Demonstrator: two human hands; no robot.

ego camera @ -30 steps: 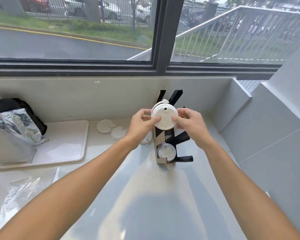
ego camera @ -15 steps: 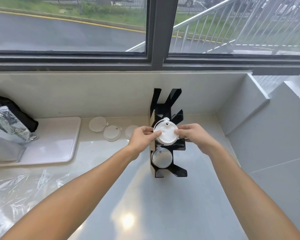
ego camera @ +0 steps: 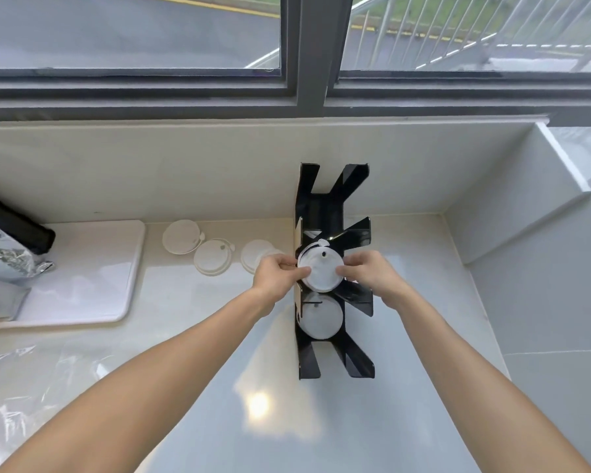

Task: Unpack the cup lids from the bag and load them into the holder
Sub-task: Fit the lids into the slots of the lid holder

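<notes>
A black tiered holder (ego camera: 325,206) stands upright on the counter near the back wall. Both hands pinch a stack of white cup lids (ego camera: 321,272) at its middle tier: my left hand (ego camera: 275,274) on the stack's left edge, my right hand (ego camera: 369,276) on its right edge. Another white lid stack (ego camera: 321,319) sits in the tier below. Three loose white lids lie flat on the counter to the left: one (ego camera: 181,237), a second (ego camera: 214,257), and a third (ego camera: 257,255) partly hidden by my left hand.
A white tray (ego camera: 93,278) sits at the left with a silver foil bag (ego camera: 4,264) and a black bag (ego camera: 14,227) on its far side. Crumpled clear plastic wrap (ego camera: 21,387) lies at the lower left. A wall ledge (ego camera: 560,165) rises on the right.
Both hands have lowered the lid stack from above the holder's top down to its middle tier. My head has tipped further down over the counter.
</notes>
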